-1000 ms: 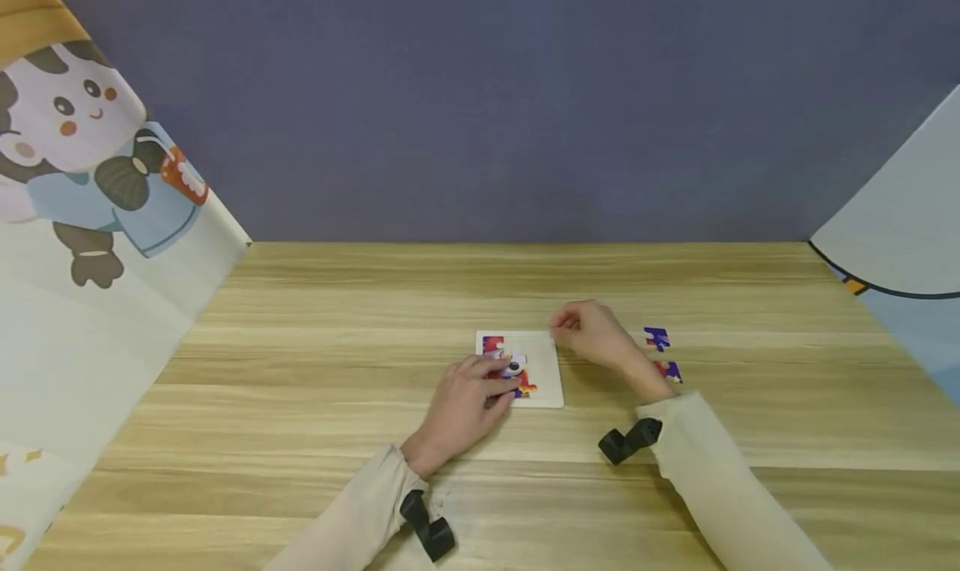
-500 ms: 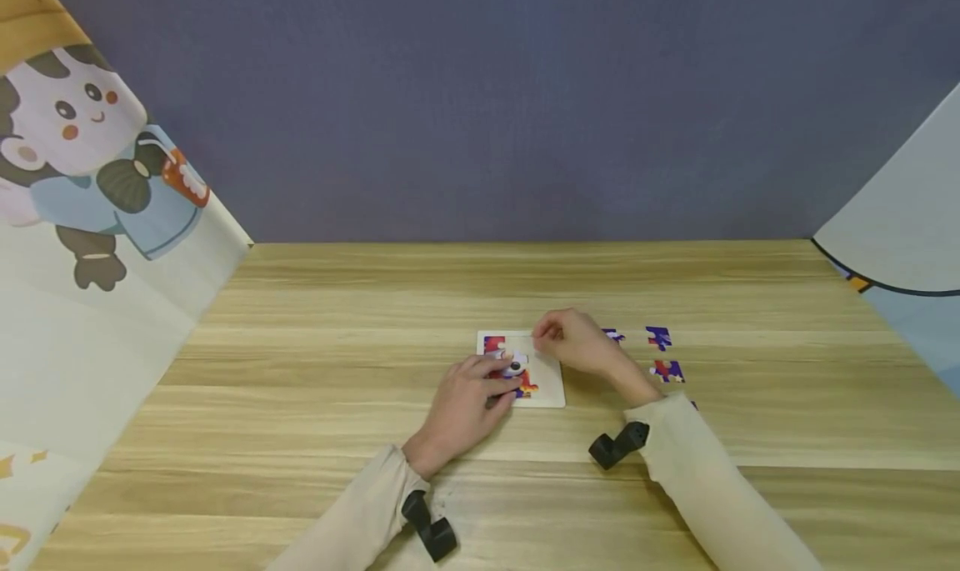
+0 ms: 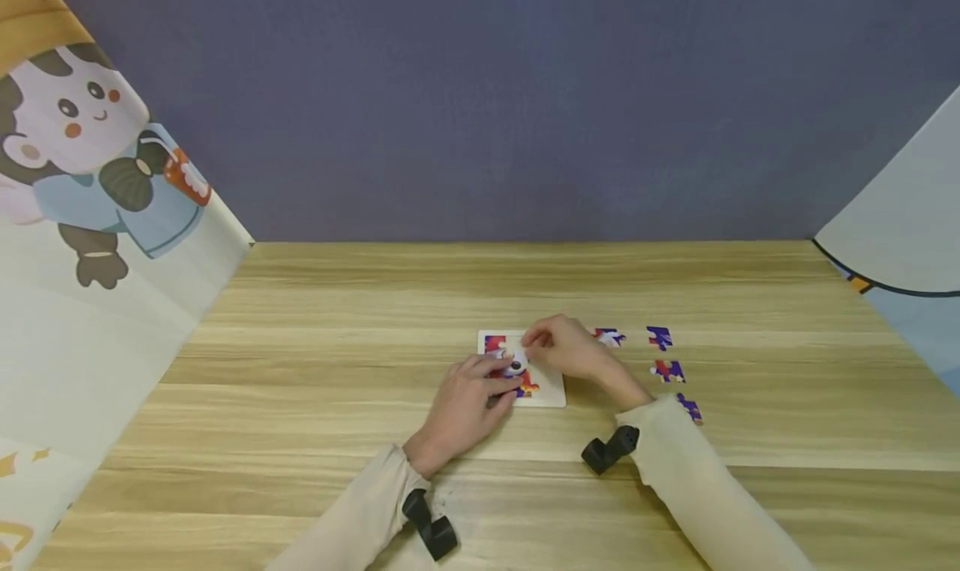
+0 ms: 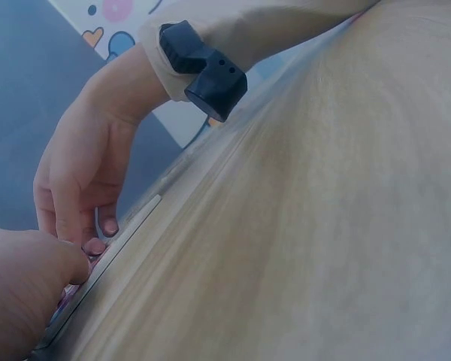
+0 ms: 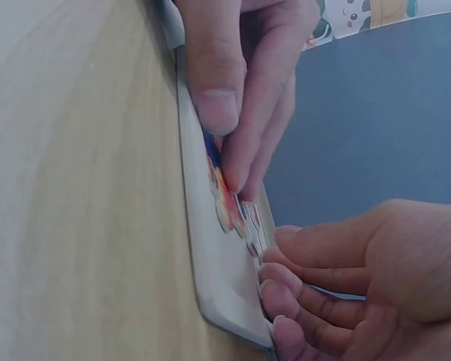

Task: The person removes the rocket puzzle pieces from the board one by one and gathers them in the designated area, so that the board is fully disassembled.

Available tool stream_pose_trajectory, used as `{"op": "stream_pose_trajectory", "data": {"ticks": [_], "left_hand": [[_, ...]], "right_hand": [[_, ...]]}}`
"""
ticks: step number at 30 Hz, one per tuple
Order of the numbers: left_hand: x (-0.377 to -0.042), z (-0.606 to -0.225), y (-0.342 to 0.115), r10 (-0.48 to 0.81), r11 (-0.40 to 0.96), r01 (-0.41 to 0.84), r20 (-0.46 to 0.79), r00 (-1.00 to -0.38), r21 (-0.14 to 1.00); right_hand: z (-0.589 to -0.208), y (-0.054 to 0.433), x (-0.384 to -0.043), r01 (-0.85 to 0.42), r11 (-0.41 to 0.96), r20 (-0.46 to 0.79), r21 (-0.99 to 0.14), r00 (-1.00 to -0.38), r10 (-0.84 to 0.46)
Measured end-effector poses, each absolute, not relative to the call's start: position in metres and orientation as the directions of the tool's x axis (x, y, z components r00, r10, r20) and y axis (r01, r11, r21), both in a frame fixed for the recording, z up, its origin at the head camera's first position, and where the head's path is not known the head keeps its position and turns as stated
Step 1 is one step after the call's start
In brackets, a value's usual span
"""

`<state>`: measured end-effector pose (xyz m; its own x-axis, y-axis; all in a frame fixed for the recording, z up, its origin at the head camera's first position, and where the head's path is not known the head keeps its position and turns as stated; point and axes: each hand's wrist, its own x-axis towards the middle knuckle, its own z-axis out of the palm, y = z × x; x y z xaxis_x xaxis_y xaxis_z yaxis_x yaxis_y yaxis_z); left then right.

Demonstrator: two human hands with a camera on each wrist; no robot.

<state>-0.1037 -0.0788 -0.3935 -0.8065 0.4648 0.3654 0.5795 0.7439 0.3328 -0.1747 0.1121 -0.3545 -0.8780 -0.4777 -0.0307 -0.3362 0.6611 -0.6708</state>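
A small white puzzle board lies on the wooden table, its left part filled with red, purple and white jigsaw pieces. My left hand rests on these pieces with fingers extended. My right hand is over the board's upper part, thumb and index finger pinched together at the edge of the joined pieces. In the right wrist view the right hand pinches at a thin white puzzle piece edge; the fingers hide most of it. The left fingertips press close by. In the left wrist view both hands meet over the board.
To the right of the board lie several loose puzzle pieces: one beside the right hand, one farther right, one below that, and one by the right sleeve. A dark wall stands behind the table.
My right hand has moved left from the board's upper right corner to its upper middle, uncovering loose pieces on the right. The left hand has stayed in place.
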Motion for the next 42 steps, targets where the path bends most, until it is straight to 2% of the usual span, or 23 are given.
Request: {"op": "stream_pose_trajectory", "data": {"ticks": [11, 27, 33, 42], "left_hand": [[-0.106, -0.393, -0.08, 0.468, 0.733, 0.599, 0.4, -0.788, 0.323], [-0.105, -0.394, -0.08, 0.461, 0.734, 0.599, 0.412, -0.786, 0.321], [-0.107, -0.395, -0.08, 0.413, 0.721, 0.589, 0.457, -0.788, 0.364], [-0.108, -0.395, -0.081, 0.341, 0.778, 0.528, 0.476, -0.811, 0.341]], "right_hand": [[-0.356, 0.109, -0.173, -0.361, 0.626, -0.008, -0.692, -0.863, -0.506], [-0.36, 0.101, -0.166, -0.28, 0.641, -0.073, -0.715, -0.882, -0.466], [-0.361, 0.101, -0.165, -0.264, 0.65, -0.08, -0.712, -0.89, -0.449], [-0.359, 0.1, -0.164, -0.264, 0.657, -0.079, -0.706, -0.892, -0.444]]}}
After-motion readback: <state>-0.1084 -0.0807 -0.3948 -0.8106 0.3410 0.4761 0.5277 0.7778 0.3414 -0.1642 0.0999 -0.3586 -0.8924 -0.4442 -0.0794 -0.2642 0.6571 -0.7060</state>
